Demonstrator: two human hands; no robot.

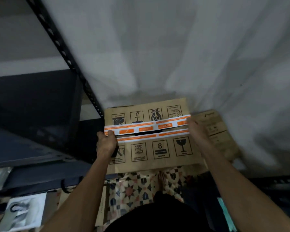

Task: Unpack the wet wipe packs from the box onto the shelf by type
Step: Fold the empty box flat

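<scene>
A brown cardboard box (159,151) printed with black handling symbols stands on the floor in front of me. Its two top flaps carry orange-and-white tape (141,128), and a dark slit shows between them. My left hand (106,143) grips the near flap at the box's left end, thumb on the tape. My right hand (197,131) holds the flap edge at the right end. No wet wipe packs are visible; the box's inside is hidden. The dark metal shelf (40,114) stands to the left of the box.
A perforated black shelf post (64,52) runs diagonally down to the box's far left corner. A white cloth (191,47) hangs behind the box. Flat cardboard (218,131) lies on the right. My foot (161,180) rests on patterned tiles. Papers (22,213) lie at bottom left.
</scene>
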